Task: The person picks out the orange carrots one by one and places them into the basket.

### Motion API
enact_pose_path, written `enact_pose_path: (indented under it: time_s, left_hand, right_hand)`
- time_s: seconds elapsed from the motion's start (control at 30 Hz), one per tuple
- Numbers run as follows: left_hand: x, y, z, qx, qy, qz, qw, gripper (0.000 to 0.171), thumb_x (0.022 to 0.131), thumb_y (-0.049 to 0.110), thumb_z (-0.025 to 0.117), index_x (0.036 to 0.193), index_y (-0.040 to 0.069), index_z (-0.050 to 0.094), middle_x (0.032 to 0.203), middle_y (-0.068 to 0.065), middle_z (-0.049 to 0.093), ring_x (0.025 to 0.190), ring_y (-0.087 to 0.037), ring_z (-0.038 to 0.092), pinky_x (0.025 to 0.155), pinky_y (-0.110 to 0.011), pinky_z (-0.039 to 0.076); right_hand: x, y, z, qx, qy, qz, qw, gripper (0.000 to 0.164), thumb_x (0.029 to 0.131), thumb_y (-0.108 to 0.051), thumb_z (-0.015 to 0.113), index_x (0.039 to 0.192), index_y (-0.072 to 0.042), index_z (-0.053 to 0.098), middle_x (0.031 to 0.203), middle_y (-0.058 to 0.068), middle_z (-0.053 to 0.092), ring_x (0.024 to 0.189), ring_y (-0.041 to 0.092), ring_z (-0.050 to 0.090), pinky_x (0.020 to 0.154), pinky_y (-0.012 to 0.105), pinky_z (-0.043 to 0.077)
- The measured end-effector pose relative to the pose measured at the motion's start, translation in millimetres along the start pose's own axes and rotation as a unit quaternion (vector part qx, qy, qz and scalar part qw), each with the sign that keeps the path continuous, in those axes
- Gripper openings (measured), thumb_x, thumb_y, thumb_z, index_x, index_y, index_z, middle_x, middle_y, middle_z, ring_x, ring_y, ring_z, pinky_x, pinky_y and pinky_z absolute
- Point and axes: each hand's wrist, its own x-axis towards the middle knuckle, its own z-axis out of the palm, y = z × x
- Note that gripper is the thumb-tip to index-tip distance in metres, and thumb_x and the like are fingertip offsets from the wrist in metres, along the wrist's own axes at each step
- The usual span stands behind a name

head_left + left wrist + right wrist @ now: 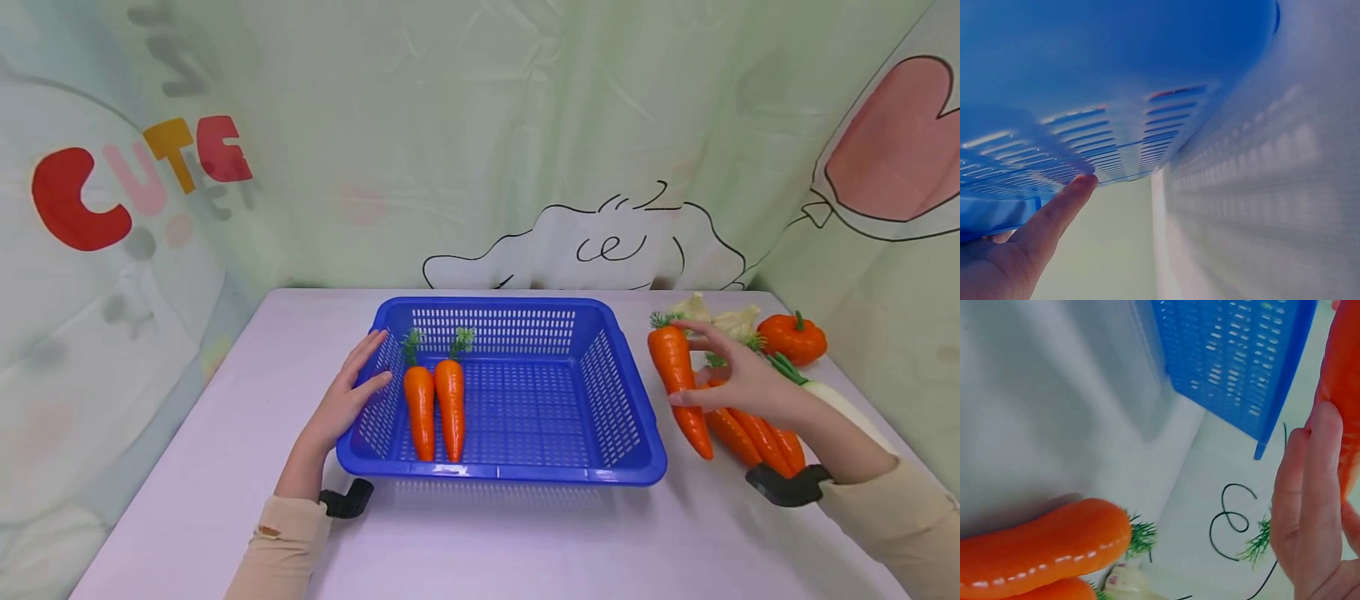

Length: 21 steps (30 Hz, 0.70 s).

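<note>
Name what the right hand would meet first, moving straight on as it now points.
Likely the blue basket's right rim, beyond the carrot the right hand holds, though depth is unclear; it might pass above.

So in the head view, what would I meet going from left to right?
Left fingers → left carrot in the basket → right carrot in the basket → held carrot, pinched by the right fingers → pumpkin.
</note>
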Motion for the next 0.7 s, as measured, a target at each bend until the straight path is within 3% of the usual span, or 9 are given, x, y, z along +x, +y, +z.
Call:
enact_pose_path:
  time_s: [0.7]
  left_hand:
    - [0.4,0.3,0.2,0.007,-0.001,0.006,1.0,0.056,0.093,0.017,0.049,0.145,0.021,0.028,0.152,-0.003,0.012,0.139,-0.029,0.006,0.103,-0.064,0.007]
  right_hand:
    - [20.2,-49.4,13.7,0.04,-0.024,-0.008,0.999,0.096,0.075,-0.023,0.075,0.146,-0.017,0.011,0.137,0.031,0.023,0.085,0.027,0.061,0.065,0.038,0.055]
